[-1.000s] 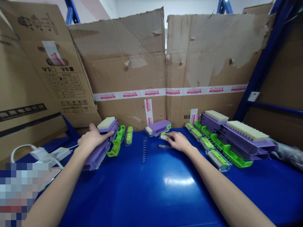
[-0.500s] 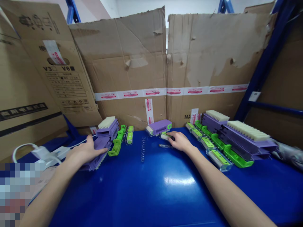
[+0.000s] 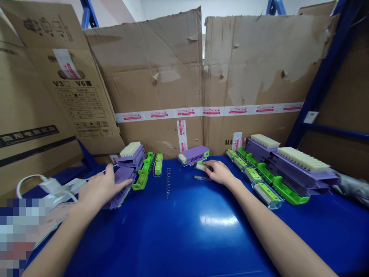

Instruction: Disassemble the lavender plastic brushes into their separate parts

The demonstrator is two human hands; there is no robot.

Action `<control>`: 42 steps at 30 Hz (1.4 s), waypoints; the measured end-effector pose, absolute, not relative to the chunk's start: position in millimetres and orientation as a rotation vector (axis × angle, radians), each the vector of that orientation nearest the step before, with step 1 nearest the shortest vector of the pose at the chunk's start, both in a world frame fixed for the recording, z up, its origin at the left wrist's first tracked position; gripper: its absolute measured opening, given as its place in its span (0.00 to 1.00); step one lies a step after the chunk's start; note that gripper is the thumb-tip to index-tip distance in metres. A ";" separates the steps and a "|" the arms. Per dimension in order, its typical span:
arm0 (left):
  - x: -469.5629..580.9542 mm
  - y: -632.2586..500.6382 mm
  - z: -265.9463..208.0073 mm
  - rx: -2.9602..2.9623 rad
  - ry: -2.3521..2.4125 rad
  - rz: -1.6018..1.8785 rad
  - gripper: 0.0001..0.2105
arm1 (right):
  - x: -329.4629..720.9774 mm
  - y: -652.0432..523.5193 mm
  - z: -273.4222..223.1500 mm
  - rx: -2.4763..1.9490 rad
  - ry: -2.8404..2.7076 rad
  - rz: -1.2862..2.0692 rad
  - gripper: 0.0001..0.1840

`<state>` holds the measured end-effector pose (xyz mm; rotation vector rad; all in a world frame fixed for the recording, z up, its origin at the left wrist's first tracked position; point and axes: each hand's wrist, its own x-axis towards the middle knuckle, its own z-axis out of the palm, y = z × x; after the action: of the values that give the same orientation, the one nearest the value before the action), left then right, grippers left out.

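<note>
On the left, my left hand (image 3: 99, 186) spans a purple ridged brush housing (image 3: 122, 179), its thumb across the near side and its index finger raised on the other; the remaining fingers are hidden. At the middle back, my right hand (image 3: 219, 172) has its fingers closed on a small green-and-white roller piece (image 3: 201, 165). Just behind that piece lies a purple housing with a green end (image 3: 196, 154). A thin metal coil spring (image 3: 168, 183) lies on the blue table (image 3: 184, 231) between my hands. Near my right fingertips is a small clear, narrow piece (image 3: 201, 178).
Green holders (image 3: 141, 180) and clear-cased green rollers (image 3: 158, 167) stand right of my left hand. More rollers (image 3: 266, 194), green holders (image 3: 288, 190) and purple housings with cream bristles (image 3: 302, 159) line the right. Cardboard (image 3: 155, 84) walls the back; a white plug (image 3: 54, 188) sits left.
The coil spring has shifted a little to the left on the table. My left hand has moved slightly to the left; my right hand stays on the roller piece.
</note>
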<state>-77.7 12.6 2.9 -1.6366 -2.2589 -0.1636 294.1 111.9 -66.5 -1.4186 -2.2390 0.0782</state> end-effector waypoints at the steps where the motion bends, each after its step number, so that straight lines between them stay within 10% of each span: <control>1: -73.5 11.8 3.4 -1.634 -2.211 -0.122 0.36 | 294.1 111.8 -66.5 -1.416 -2.240 0.079 0.19; 7: -31.7 11.6 -20.8 -2.051 -1.613 0.054 0.17 | 293.7 111.3 -66.2 -1.426 -2.248 0.090 0.20; 42: 51.6 30.5 -53.0 -2.410 -1.477 -0.148 0.19 | 289.7 104.8 -64.2 -1.387 -2.238 -0.024 0.20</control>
<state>51.6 30.5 -53.0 -2.4101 -1.4768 -0.1476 289.7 104.8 -64.2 -1.3866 -2.2380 -0.0243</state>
